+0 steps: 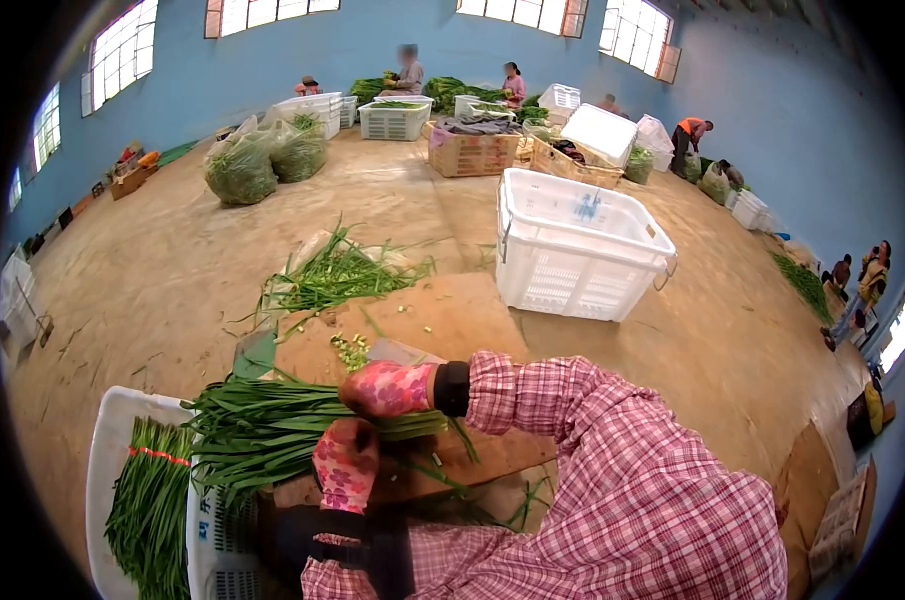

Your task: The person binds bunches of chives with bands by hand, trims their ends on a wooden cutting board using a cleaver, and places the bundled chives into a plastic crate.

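Note:
A thick bundle of long green chives lies across the board, its leaves spreading left over a crate's rim and its pale stems pointing right. My right hand, in a pink flowered glove, is closed over the stems from above. Lower and nearer, my left hand, gloved alike, closes on the bundle's near side. Its dark fingertips partly hide in the leaves. Cut stem bits lie just beyond my right hand, beside a flat grey piece resembling a blade. The brown board lies under everything.
At the left, a white crate holds chives tied with a red band. Loose chives are heaped beyond the board. A large white crate stands ahead right. Stuffed bags, more crates and several people are farther off.

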